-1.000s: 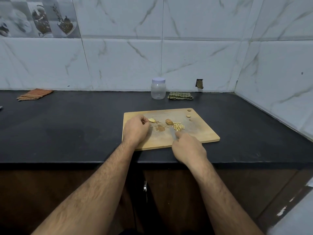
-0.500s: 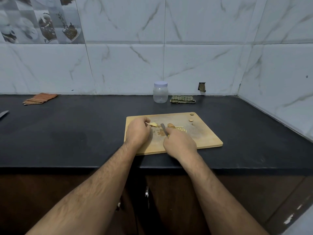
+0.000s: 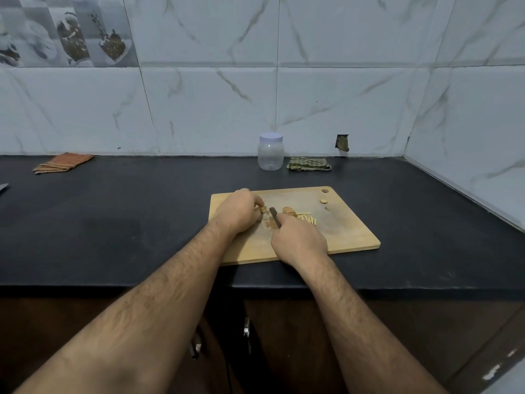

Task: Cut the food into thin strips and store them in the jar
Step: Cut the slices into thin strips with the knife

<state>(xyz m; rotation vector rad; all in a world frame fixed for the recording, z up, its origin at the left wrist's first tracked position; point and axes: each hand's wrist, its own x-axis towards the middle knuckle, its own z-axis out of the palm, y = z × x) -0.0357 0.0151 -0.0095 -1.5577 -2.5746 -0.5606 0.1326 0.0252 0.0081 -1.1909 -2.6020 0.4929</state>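
On the black counter lies a wooden cutting board (image 3: pixel 349 231). My left hand (image 3: pixel 237 210) rests on the board's left part and pinches a small yellowish food piece (image 3: pixel 264 209). My right hand (image 3: pixel 298 240) grips a knife (image 3: pixel 273 214) whose dark blade points away from me, just right of that piece. A brown chunk (image 3: pixel 288 210) and a pile of thin pale strips (image 3: pixel 306 218) lie beside the right hand. Two small scraps (image 3: pixel 324 201) sit near the board's far right corner. A clear jar (image 3: pixel 270 152) with a pale lid stands shut at the back wall.
A folded green checked cloth (image 3: pixel 309 164) lies right of the jar. An orange striped cloth (image 3: pixel 63 162) lies at the back left. A metal blade tip (image 3: pixel 3 187) shows at the left edge. Tiled walls close the back and right sides.
My right hand with the knife has moved left from the strip pile toward the piece under my left hand. The left hand has stayed on the board's left part.
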